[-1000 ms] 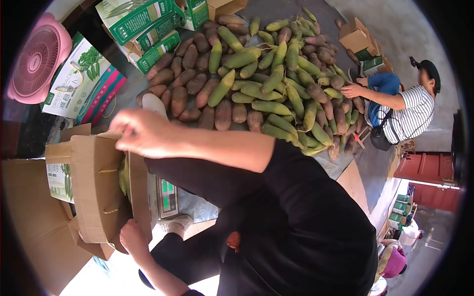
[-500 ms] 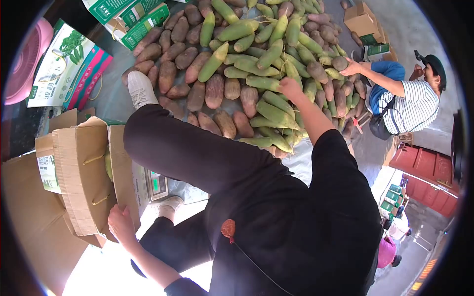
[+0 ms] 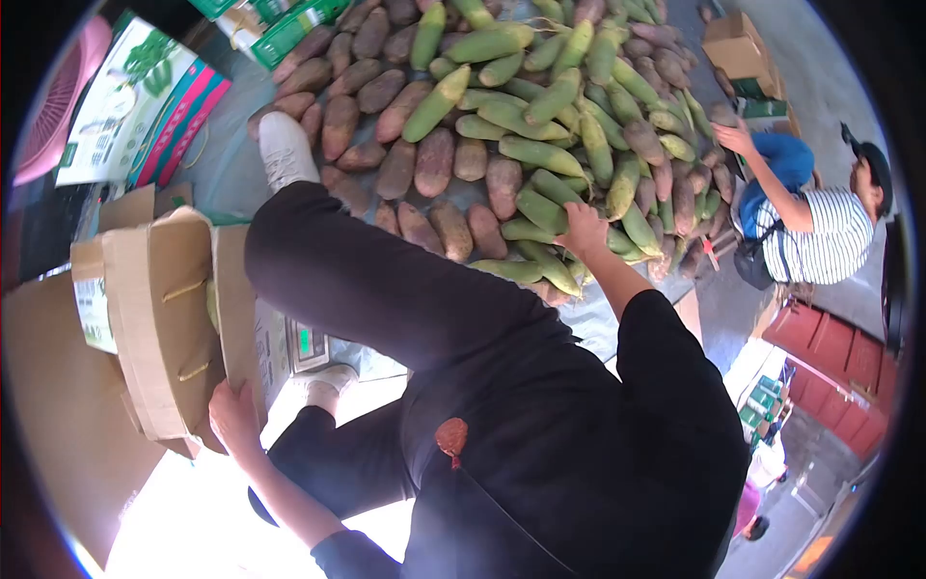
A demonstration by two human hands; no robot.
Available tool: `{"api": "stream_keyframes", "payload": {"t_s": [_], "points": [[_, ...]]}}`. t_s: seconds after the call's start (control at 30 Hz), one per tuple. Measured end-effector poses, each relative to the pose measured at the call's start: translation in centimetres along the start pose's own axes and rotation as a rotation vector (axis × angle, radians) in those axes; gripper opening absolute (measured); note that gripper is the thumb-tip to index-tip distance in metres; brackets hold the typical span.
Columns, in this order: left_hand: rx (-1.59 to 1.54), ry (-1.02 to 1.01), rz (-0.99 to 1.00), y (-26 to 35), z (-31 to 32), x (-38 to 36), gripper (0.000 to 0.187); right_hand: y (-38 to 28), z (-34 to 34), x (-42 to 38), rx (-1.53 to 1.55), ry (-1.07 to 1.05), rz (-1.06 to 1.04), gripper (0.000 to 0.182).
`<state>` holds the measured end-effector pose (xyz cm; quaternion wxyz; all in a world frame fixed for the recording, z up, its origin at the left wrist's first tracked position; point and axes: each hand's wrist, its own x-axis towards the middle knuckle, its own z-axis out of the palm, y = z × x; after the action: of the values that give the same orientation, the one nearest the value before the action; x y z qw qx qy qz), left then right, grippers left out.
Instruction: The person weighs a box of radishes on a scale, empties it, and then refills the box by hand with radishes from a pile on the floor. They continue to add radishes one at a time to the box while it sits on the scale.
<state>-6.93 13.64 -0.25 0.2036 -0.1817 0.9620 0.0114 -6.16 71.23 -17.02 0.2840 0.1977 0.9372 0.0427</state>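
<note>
My left hand point(image 3: 234, 420) is closed on the lower edge of an open cardboard box point(image 3: 159, 318) at the left. Part of something green shows inside the box. My right hand point(image 3: 584, 232) has its fingers closed round the end of a green radish point(image 3: 542, 210) on the near side of the pile. More long green radishes point(image 3: 502, 118) lie heaped around it. Reddish-brown radishes point(image 3: 434, 162) lie to the left of them and beyond.
A scale point(image 3: 307, 343) with a lit green display stands beside the box. A co-worker point(image 3: 815, 222) at the right holds a dark radish. Printed cartons point(image 3: 130, 106) and a pink basket point(image 3: 63, 106) are at the upper left, another carton point(image 3: 741, 53) at the upper right.
My right hand has moved nearer to me and down onto a radish at the pile's near side. The co-worker's hand has drawn back from the pile. The view has shifted slightly.
</note>
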Motion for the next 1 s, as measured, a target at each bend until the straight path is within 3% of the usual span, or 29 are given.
{"api": "stream_keyframes", "payload": {"t_s": [0.13,0.2,0.37,0.47,0.53,0.57,0.63,0.7,0.77,0.83,1.0], "points": [[0.113,-0.005,0.037,-1.2,0.9,0.2,0.028,-2.0,0.2,0.0,-0.093,0.076,0.023,0.064],[0.093,-0.06,-0.085,0.5,-0.5,-0.1,0.025,-2.0,0.5,0.6,-0.034,0.062,0.047,0.064],[0.1,0.088,0.073,-0.6,0.7,-0.5,0.022,0.4,3.4,3.9,0.067,0.023,0.011,0.077],[0.124,0.042,0.06,-0.7,0.6,-0.4,0.018,1.6,5.1,5.5,0.247,-0.073,-0.012,0.073],[0.084,0.027,0.041,-1.1,1.0,-0.3,0.019,0.8,4.0,5.4,0.808,-0.282,-0.028,0.069],[0.052,0.01,0.037,-1.3,1.1,-0.3,0.02,0.2,3.5,5.7,0.799,-0.277,-0.04,0.069],[0.037,0.022,0.036,-1.3,1.2,-0.4,0.02,-3.3,-0.4,3.9,1.023,-0.216,-0.182,0.064],[0.093,0.015,0.047,-1.3,1.1,-0.4,0.01,-6.5,-4.4,3.8,0.984,-0.215,-0.204,0.061],[0.086,0.054,0.057,-1.7,1.5,-0.4,0.005,-9.2,-7.6,4.6,0.838,-0.048,-0.508,0.062],[0.117,0.081,0.06,-1.5,1.3,-0.8,0.003,-12.5,-11.4,4.9,0.782,0.163,-0.67,0.064],[0.174,0.131,0.067,-1.4,0.7,-1.5,0.003,-23.9,-25.2,-1.5,0.663,0.38,-1.104,0.063]]}}
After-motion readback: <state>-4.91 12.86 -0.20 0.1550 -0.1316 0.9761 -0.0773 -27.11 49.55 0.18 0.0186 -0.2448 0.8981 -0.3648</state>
